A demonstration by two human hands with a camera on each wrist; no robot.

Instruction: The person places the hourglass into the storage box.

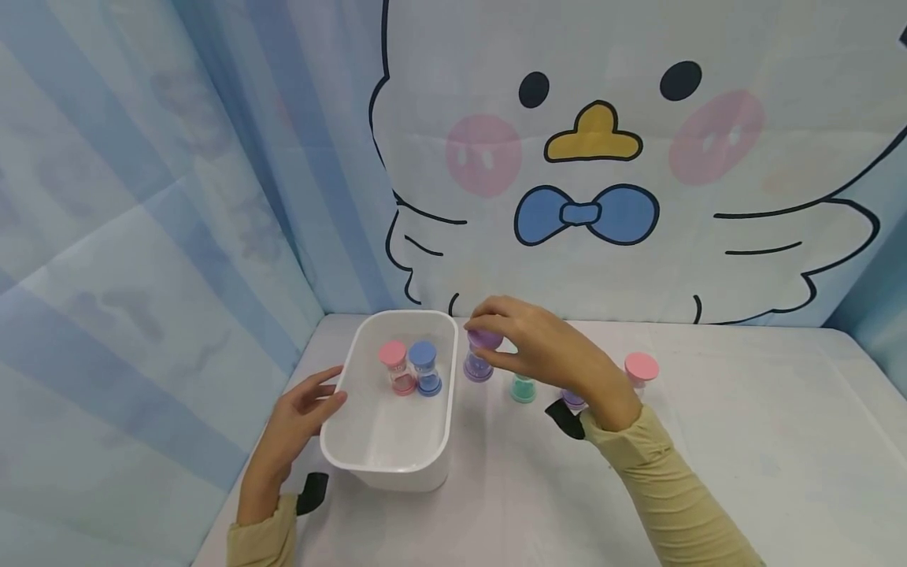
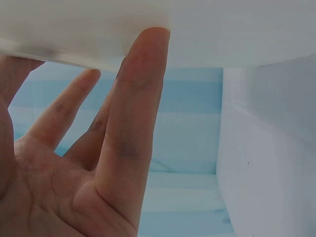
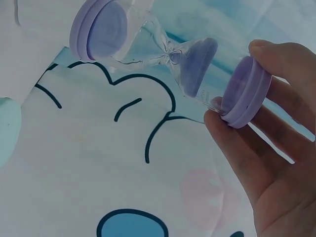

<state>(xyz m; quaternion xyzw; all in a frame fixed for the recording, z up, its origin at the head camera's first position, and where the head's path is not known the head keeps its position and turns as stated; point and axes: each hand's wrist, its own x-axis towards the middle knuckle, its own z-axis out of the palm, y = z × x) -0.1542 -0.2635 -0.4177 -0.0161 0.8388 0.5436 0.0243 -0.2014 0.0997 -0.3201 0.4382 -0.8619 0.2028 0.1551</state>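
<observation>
My right hand (image 1: pixel 542 342) pinches the top cap of a purple sand timer (image 3: pixel 237 94) between thumb and fingers. The timer is upright just right of the white bin (image 1: pixel 386 465); whether its base touches the table is unclear. Purple sand shows in the bulb nearest the held cap in the right wrist view. Inside the bin stand a pink sand timer (image 1: pixel 394 366) and a blue sand timer (image 1: pixel 426 367), side by side. My left hand (image 1: pixel 294 417) touches the bin's left side with nearly straight fingers (image 2: pixel 131 123).
Right of the bin, a green sand timer (image 1: pixel 523 389), another purple one (image 1: pixel 572 399) and another pink one (image 1: pixel 641 367) stand on the white table (image 1: pixel 524 504), partly hidden by my right hand and arm. A printed curtain (image 1: pixel 581 276) hangs behind.
</observation>
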